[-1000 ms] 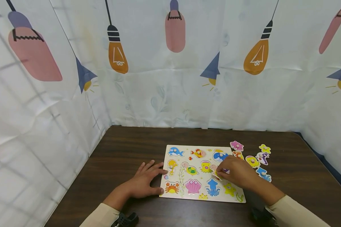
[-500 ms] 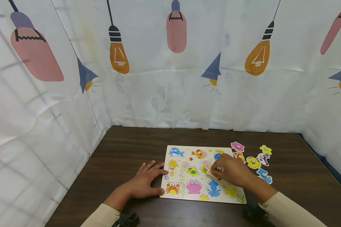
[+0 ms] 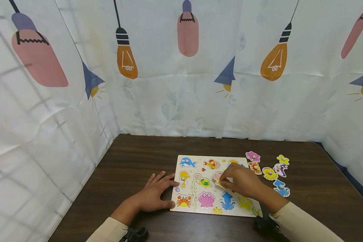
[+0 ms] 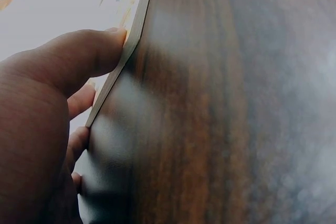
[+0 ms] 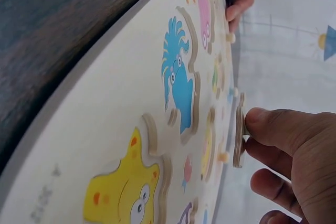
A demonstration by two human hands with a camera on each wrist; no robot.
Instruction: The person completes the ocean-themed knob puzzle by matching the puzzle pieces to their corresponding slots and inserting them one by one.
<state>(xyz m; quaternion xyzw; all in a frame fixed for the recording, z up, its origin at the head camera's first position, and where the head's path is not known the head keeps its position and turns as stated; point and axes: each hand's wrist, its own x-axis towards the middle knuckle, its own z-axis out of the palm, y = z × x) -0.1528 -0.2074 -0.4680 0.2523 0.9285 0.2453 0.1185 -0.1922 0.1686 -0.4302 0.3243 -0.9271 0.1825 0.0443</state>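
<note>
My left hand (image 3: 155, 193) has its fingers spread, its thumb and fingertips touching the left edge of the puzzle board (image 3: 193, 210). The left wrist view has the thumb (image 4: 94, 51) lying on the board's rim. Over the board's middle row, my right hand (image 3: 242, 181) pinches a puzzle piece (image 3: 216, 177), partly covered by the fingers. Seen edge-on in the right wrist view, that piece (image 5: 239, 132) is raised off the board, thumb and finger on its back. Below it are the blue squid recess (image 5: 181, 90) and yellow starfish recess (image 5: 118, 198).
Several loose pieces lie right of the board, among them a pink one (image 3: 252, 156), a yellow one (image 3: 270, 173), a purple one (image 3: 280, 169) and a blue one (image 3: 281, 188). A patterned curtain (image 3: 157, 101) stands behind the dark table (image 3: 145, 151).
My right hand has moved left across the board with the pinched piece, uncovering more of the board's right side. The left hand has stayed at the board's left edge.
</note>
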